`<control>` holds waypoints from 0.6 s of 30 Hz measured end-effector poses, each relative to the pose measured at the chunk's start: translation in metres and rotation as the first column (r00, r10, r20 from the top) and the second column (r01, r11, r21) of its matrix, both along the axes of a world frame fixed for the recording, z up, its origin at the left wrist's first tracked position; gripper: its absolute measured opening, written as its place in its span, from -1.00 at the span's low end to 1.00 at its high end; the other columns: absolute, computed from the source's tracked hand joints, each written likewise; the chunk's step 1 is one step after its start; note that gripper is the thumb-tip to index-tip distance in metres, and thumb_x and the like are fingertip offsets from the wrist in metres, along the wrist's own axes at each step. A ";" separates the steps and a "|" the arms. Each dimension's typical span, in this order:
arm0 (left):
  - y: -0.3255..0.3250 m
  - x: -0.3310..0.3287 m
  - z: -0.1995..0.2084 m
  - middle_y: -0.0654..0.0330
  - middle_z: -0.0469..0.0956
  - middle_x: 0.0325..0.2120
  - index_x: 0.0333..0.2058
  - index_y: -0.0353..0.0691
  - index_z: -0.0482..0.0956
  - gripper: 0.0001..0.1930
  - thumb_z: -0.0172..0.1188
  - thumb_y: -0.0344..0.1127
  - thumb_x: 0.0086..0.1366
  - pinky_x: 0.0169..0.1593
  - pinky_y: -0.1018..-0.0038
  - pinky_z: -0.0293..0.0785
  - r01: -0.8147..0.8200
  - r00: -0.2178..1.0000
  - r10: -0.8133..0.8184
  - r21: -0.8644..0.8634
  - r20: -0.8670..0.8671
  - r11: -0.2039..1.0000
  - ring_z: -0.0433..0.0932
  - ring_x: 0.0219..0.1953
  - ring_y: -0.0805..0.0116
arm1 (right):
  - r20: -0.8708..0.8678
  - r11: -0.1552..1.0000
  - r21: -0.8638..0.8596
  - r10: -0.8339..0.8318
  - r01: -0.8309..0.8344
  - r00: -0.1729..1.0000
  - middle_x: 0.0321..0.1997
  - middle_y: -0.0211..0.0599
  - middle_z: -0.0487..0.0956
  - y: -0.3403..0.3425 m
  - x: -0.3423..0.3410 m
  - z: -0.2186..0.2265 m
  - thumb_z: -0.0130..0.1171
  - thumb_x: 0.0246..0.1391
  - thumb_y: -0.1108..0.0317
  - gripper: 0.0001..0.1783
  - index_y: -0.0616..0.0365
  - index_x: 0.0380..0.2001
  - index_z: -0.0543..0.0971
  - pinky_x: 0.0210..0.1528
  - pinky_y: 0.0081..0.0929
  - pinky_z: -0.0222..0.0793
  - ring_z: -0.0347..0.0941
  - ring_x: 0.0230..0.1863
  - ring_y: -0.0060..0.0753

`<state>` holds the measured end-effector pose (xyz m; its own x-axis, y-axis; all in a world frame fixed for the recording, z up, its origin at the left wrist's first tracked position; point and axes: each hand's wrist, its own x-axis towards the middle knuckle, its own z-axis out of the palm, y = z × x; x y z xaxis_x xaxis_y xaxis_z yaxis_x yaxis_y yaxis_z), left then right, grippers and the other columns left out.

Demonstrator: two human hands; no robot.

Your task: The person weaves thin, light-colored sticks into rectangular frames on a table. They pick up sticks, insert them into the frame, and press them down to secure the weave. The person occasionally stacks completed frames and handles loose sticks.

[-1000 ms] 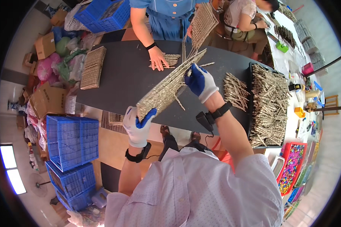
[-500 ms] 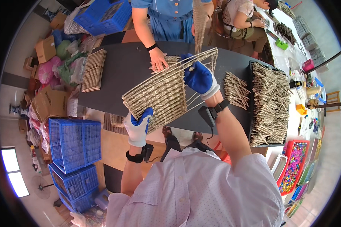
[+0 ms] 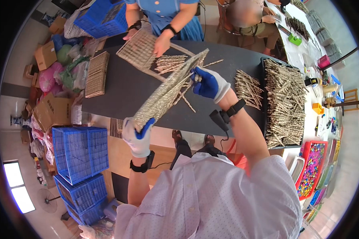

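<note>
My left hand (image 3: 137,136), in a white glove with blue palm, grips the lower end of a woven panel (image 3: 163,95) of beige twisted sticks. The panel is tilted and shows nearly edge-on above the dark table. My right hand (image 3: 211,84), gloved alike, is closed at the panel's far right side, its fingers pinched on twisted sticks there. Single twisted sticks (image 3: 188,102) jut out below and beside that hand. Behind the panel lies a small pile of sticks (image 3: 169,63). Across the table a person in blue holds another woven panel (image 3: 138,48), blurred by motion.
More sticks (image 3: 248,89) lie on the dark table (image 3: 123,101) at right, beside a black tray (image 3: 263,119) heaped with them. Stacked panels (image 3: 96,74) sit at the table's left end. Blue crates (image 3: 79,153) stand at left; a red tray (image 3: 322,159) holds colourful beads.
My panel has turned from showing its broad face to nearly edge-on. My left hand moved slightly left, my right slightly lower. The other person's panel has swung down over the table.
</note>
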<state>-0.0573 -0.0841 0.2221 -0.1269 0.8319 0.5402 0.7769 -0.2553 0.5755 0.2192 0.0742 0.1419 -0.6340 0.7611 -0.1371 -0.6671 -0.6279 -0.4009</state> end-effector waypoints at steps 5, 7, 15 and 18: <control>0.002 -0.050 0.001 0.15 0.54 -0.20 -0.08 -0.46 0.49 -0.59 0.25 -0.68 0.03 -0.13 0.49 0.46 -0.088 0.871 0.199 -0.255 0.449 0.963 0.48 -0.26 0.46 | 0.398 0.956 0.103 0.212 -0.274 0.893 -0.33 -0.24 0.55 -0.054 0.044 -0.006 0.23 0.07 0.28 -0.69 0.26 -0.20 0.49 -0.21 -0.47 0.45 0.50 -0.30 -0.40; -0.004 -0.097 -0.006 0.15 0.55 -0.20 -0.06 -0.46 0.49 -0.63 0.18 -0.69 0.10 -0.12 0.51 0.47 -0.101 0.819 0.188 -0.186 0.542 0.977 0.50 -0.26 0.44 | 0.827 0.777 0.223 0.169 -0.589 0.536 -0.31 -0.35 0.60 -0.079 0.054 0.010 0.33 -0.01 0.19 -0.60 0.28 -0.22 0.54 -0.21 -0.56 0.41 0.47 -0.32 -0.56; -0.024 -0.158 -0.017 0.08 0.52 -0.13 0.02 -0.50 0.41 -0.56 0.08 -0.73 0.10 -0.03 0.46 0.50 -0.105 0.702 0.287 -0.304 0.652 0.947 0.53 -0.20 0.33 | 0.797 0.994 -0.043 -0.026 0.100 0.604 -0.51 -0.44 0.52 -0.164 0.155 -0.146 0.19 0.11 0.24 -0.79 0.18 -0.33 0.56 -0.38 -0.66 0.35 0.43 -0.43 -0.60; -0.031 -0.181 -0.027 0.07 0.50 -0.12 0.00 -0.49 0.43 -0.51 0.25 -0.63 0.02 0.05 0.38 0.42 -0.102 0.806 0.311 -0.399 0.504 0.911 0.49 -0.13 0.28 | 0.455 0.819 -0.326 -0.303 0.473 0.837 -0.50 -0.49 0.48 -0.160 0.162 -0.212 0.06 0.22 0.26 -0.85 0.08 -0.33 0.51 -0.37 -0.65 0.35 0.39 -0.48 -0.54</control>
<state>-0.2381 -0.1147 0.1956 -0.5018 0.8648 0.0175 0.3165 0.1647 0.9342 0.3808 -0.0856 -0.0699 -0.1333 0.7481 -0.6501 -0.7455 -0.5079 -0.4316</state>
